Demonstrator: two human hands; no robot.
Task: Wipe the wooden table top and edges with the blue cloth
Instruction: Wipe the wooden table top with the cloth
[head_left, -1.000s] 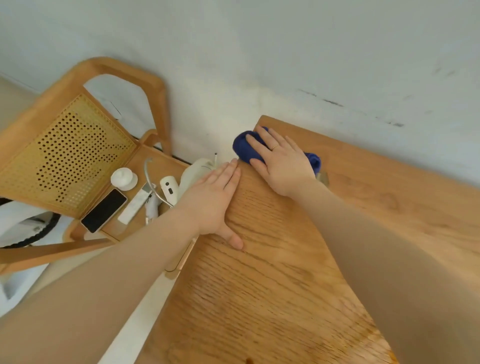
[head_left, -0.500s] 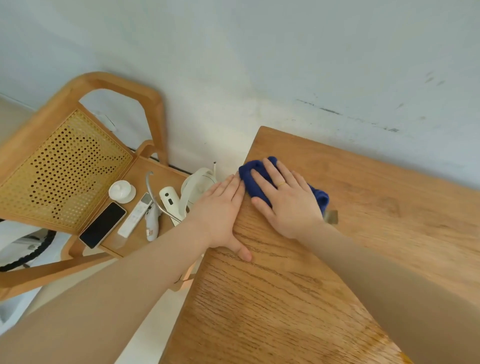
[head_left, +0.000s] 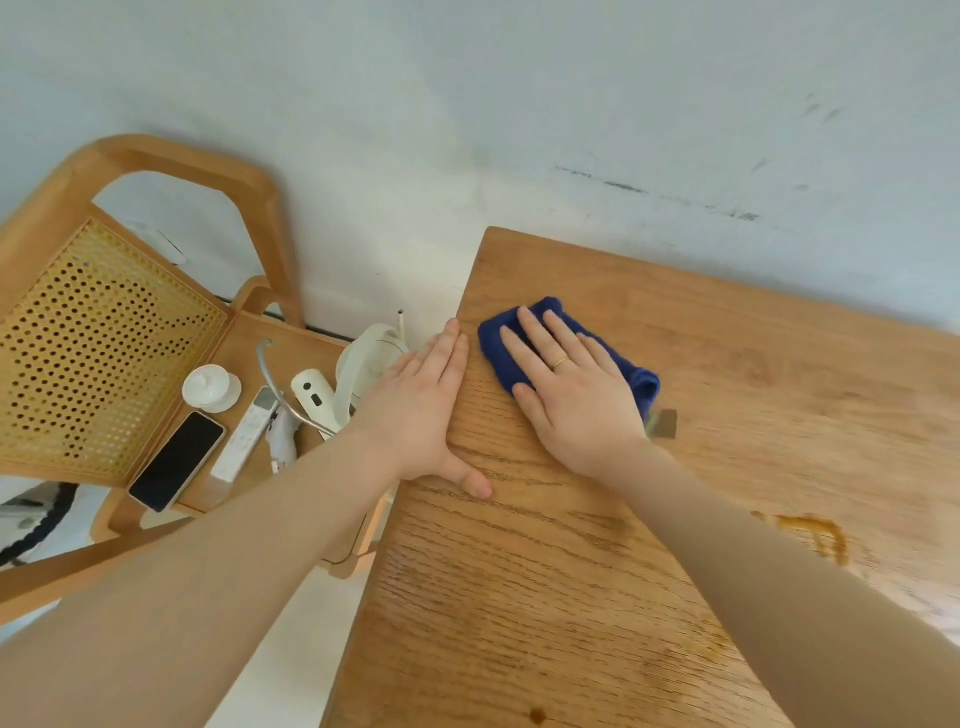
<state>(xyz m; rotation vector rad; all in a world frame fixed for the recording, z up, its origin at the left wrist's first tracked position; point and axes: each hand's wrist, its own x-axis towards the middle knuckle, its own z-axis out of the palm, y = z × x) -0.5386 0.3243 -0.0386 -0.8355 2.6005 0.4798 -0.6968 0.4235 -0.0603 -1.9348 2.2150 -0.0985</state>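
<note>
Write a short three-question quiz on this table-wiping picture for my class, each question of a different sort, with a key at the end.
1. True or false: the right hand lies flat on the blue cloth, pressing it onto the wooden table.
2. Where is the left hand?
A. Lifting the phone off the chair
B. Resting along the table's left edge, thumb on the top
C. Gripping the cloth
3. Fill in: a brownish ____ marks the table to the right of the right forearm.

Key: 1 true; 2 B; 3 stain.
</note>
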